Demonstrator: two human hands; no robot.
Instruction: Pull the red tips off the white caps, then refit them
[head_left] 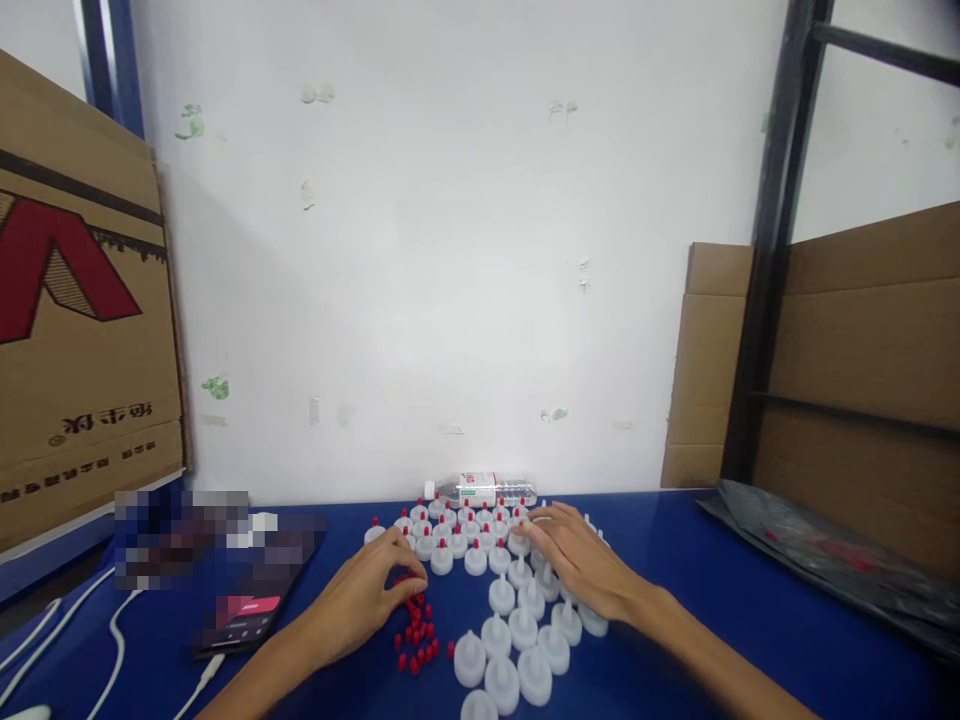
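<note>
Low on the left side, my left hand [367, 595] bends over a loose pile of small red tip caps [416, 635], thumb and fingertips pinched together at the pile's far end around a red cap. My right hand [574, 555] reaches across the white nozzle lids [523, 628]; its thumb and forefinger close on a red tip on one lid. Several white lids farther back carry red tips [475, 545] on their spouts. Lids nearer me have bare spouts. Some lids are partly hidden beneath my right hand.
A clear plastic bottle [480, 489] lies on its side against the wall. On the left are a phone [255, 605], white cables [116, 640] and a big cardboard box [82, 300]. A grey plastic bag [825, 560] lies right on the blue table [660, 540].
</note>
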